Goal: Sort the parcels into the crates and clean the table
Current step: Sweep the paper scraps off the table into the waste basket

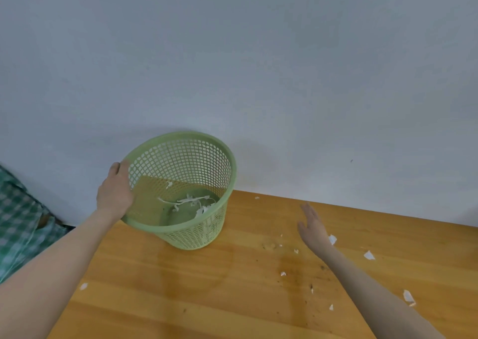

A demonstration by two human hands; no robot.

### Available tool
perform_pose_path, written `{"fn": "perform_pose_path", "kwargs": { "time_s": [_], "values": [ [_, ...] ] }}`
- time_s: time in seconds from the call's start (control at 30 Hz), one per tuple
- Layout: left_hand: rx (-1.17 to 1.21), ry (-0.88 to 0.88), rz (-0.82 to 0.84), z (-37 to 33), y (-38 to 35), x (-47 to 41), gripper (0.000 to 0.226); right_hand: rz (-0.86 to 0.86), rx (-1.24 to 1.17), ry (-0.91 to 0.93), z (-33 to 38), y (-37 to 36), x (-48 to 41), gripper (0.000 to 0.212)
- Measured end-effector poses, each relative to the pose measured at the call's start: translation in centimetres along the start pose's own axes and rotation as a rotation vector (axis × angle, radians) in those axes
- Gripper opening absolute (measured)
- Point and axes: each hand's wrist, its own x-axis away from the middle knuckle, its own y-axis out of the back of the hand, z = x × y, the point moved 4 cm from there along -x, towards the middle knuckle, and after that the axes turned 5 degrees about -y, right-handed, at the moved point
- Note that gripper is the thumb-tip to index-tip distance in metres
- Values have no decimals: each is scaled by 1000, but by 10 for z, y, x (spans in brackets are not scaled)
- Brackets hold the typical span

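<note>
A light green mesh waste basket (pixel 214 225) stands tilted toward me at the far left corner of the wooden table (pixel 207 287). Torn white paper strips (pixel 191 201) lie at its bottom. My left hand (pixel 115 191) grips the basket's near-left rim. My right hand (pixel 314 225) is held flat with straight fingers low over the table to the right of the basket; whether it touches the wood I cannot tell. Several small white paper scraps (pixel 368 255) lie scattered around my right arm. No parcels or crates are in view.
A plain grey-white wall (pixel 258 67) runs right behind the table's far edge. A green checked cloth (pixel 18 225) hangs off to the left, beyond the table's left edge. Dark crumbs and a faint stain mark the wood near my right forearm. One scrap (pixel 83 286) lies near the left edge.
</note>
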Motion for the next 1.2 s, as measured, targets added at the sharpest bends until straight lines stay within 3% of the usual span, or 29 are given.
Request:
{"fn": "perform_pose_path", "kwargs": {
  "time_s": [0.13,0.3,0.63,0.8,0.93,1.03,1.2],
  "values": [
    [-7,-54,67,-21,-5,-4,73,144,250,-155,-64,-6,6,59],
    [-50,-104,142,-56,-11,-1,80,296,502,-151,-79,-20,7,64],
    [-81,-115,125,-58,-10,0,80,409,592,-140,-52,-39,-7,67],
    [-97,-109,139,-58,-10,0,80,386,583,-140,-47,-40,-10,59],
    [-91,-121,141,-59,-9,1,80,358,498,-121,-38,-31,-4,59],
    [-86,-130,148,-61,-7,2,79,217,257,-70,-16,-14,-2,59],
    [-79,-160,175,-70,-10,5,81,-78,-112,269,69,23,26,57]
  ]
}}
